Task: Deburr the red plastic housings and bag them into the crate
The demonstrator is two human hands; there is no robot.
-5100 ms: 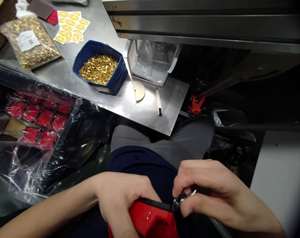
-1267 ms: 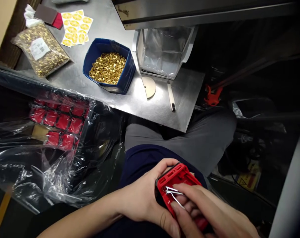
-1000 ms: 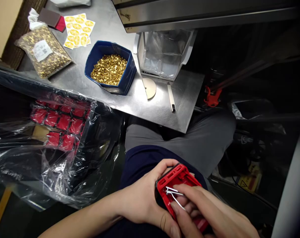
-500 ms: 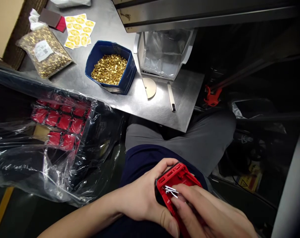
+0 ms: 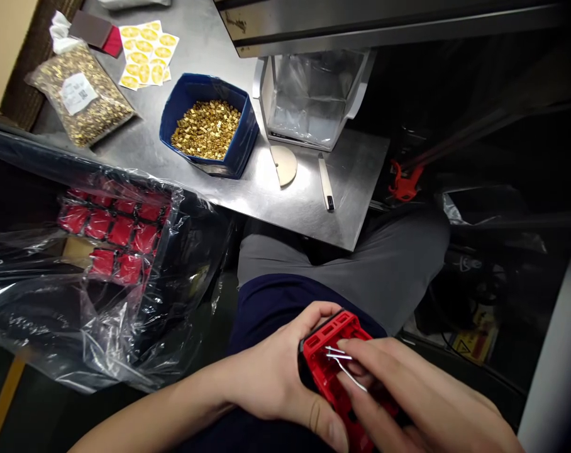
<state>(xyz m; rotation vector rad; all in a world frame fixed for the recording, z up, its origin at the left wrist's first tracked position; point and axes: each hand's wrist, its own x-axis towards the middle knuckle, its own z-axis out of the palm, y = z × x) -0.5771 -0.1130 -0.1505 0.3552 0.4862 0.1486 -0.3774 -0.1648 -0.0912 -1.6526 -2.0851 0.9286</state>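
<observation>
Down at the bottom centre of the frame, the left hand (image 5: 271, 380) wraps its grip around a red plastic housing (image 5: 330, 352) held over the lap, thumb along the near edge. The right hand (image 5: 408, 402) pinches fine metal tweezers (image 5: 344, 365), closed on them, with the tips resting inside the housing's open cavity. The step in hand looks like seating or adjusting a small part in that cavity; whether the tweezers carry anything is too small to tell. The next move likely calls for a steady housing and a light, precise touch at the tips.

On the steel desk (image 5: 295, 201) at upper centre stands a blue bin (image 5: 241, 141) of small brass parts (image 5: 206, 129), with a bagged lot of brass parts (image 5: 78, 94) and yellow stickers (image 5: 146, 53) at upper left. More red housings (image 5: 116, 236) lie under clear plastic at left.
</observation>
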